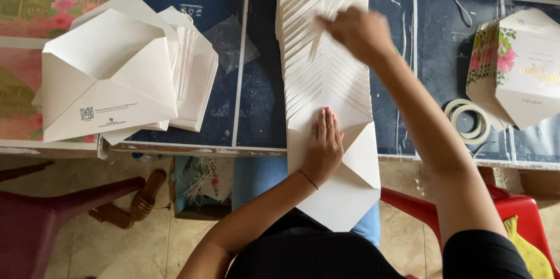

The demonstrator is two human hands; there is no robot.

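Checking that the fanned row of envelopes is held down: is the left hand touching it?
Touching. The head view shows the left hand lying flat, palm down, on the near end of the fanned row of cream envelopes, with no gap visible under the fingers.

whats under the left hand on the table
The left hand presses flat on a long fanned row of cream envelopes. The topmost lies open beneath it, flap toward the person. The table under the row is covered.

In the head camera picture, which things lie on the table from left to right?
Stack of open white envelopes → clear plastic scrap → fanned row of white envelopes, under both hands → roll of tape → stack of floral cards.
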